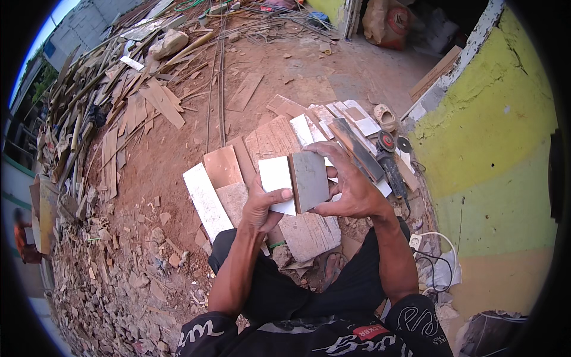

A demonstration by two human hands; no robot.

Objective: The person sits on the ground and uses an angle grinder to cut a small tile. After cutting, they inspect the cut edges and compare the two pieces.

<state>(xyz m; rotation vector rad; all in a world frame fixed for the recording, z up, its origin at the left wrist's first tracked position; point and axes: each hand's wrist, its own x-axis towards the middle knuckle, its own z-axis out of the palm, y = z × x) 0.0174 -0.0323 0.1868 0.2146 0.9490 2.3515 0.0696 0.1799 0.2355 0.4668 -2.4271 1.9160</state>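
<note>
My left hand [263, 205] grips a white tile piece [275, 178], its thumb lying across the front face. In my right hand [352, 187] is a grey tile piece [311, 180], held between the thumb at its lower edge and fingers at its top and side. Both pieces are raised above my lap side by side, with a brown edge showing along the line between them. Beneath them lie several tile and board pieces, among them a pale speckled slab [309, 235] and a reddish-brown slab [273, 141].
An angle grinder [391, 163] lies right of the tiles, with a cable [443, 262] by the yellow-green wall [488, 137]. Rubble [125, 285] covers the left ground, and scrap wood [160, 101] is heaped behind. A person [27, 241] is at the far left.
</note>
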